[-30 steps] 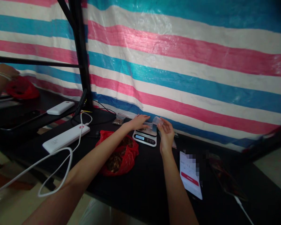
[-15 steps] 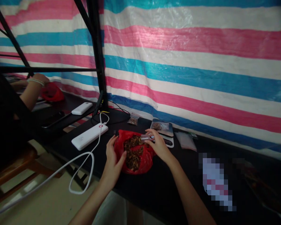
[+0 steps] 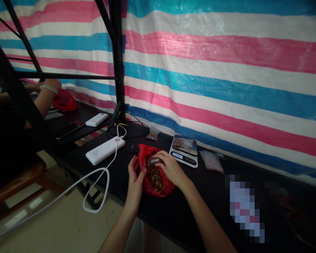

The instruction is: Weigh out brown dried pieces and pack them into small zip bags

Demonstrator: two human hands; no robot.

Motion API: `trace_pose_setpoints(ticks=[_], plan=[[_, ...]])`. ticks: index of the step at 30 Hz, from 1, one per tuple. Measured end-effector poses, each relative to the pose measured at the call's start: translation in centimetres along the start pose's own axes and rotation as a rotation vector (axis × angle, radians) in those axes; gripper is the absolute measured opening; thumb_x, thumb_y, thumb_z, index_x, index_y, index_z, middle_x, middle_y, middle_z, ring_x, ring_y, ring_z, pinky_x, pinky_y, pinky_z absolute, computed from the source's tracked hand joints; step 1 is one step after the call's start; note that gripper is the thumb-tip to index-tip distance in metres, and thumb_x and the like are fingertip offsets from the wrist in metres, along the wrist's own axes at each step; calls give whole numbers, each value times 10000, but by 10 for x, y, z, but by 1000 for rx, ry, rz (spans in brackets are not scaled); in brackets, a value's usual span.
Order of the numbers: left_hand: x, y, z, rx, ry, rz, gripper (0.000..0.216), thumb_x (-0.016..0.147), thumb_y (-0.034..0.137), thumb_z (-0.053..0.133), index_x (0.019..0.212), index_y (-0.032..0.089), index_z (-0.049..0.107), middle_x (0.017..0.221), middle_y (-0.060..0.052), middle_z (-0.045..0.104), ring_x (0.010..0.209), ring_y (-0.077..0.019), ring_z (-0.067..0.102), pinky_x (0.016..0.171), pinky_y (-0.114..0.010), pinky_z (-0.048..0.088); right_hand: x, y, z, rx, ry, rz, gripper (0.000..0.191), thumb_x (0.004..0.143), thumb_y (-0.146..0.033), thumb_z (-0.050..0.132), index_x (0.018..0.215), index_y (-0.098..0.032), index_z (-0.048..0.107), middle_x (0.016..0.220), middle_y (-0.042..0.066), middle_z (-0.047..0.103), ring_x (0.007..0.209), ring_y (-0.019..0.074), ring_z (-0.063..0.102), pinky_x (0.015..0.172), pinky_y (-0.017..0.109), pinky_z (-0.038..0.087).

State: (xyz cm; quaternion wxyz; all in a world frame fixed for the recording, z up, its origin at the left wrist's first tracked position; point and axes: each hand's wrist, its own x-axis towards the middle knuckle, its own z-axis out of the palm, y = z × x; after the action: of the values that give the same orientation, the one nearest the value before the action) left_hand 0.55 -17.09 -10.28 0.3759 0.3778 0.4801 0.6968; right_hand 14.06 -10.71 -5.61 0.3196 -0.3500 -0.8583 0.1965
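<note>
A red plastic bag (image 3: 166,191) stands open on the black table, filled with small brown, seed-like pieces (image 3: 156,177). My left hand (image 3: 136,175) grips the bag's left rim between thumb and fingers. In my right hand (image 3: 170,167) is a small clear cup (image 3: 155,161), its mouth down among the brown pieces. My right fingers hide part of the cup and the bag's right rim. Just behind the right hand lies a white digital scale (image 3: 183,160) with a lit display. A small zip bag of brown pieces (image 3: 182,143) rests on its plate.
Another filled zip bag (image 3: 152,134) lies at the back, and a stack of clear bags (image 3: 211,161) is right of the scale. A white power bank (image 3: 105,150) with a looping white cable (image 3: 105,188) lies left. Beyond the black frame (image 3: 117,63), another person's arm (image 3: 46,96) reaches near a red bag.
My right hand has lowered the clear cup into the brown pieces and moved left, uncovering the scale's display. The view has shifted slightly. My left hand still grips the bag.
</note>
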Motion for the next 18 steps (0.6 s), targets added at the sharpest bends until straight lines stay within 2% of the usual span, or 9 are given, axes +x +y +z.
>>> trace_pose_setpoints(ticks=[7,12,18], plan=[[0,-1,-1,-27,15,11,489,762,279,517,1223,225,364,1325,-72,394,1237,-209,363,1031,-359,310,3,17,7,166,18,73,310,689,-95,625,965,-234,649,983,36,642,926,179,570,858,341,410],[-3,2,0,-7,-76,2,498,778,305,508,1240,226,342,1341,-66,376,1245,-202,354,1037,-352,301,5,21,10,275,4,86,283,680,-155,644,946,-245,670,958,40,669,909,197,581,848,364,416],[-5,4,-1,-59,-107,-12,502,783,298,505,1244,217,325,1349,-77,367,1250,-197,345,1033,-340,304,4,26,13,393,-10,180,276,674,-222,651,950,-228,672,924,31,674,636,131,559,658,295,463]])
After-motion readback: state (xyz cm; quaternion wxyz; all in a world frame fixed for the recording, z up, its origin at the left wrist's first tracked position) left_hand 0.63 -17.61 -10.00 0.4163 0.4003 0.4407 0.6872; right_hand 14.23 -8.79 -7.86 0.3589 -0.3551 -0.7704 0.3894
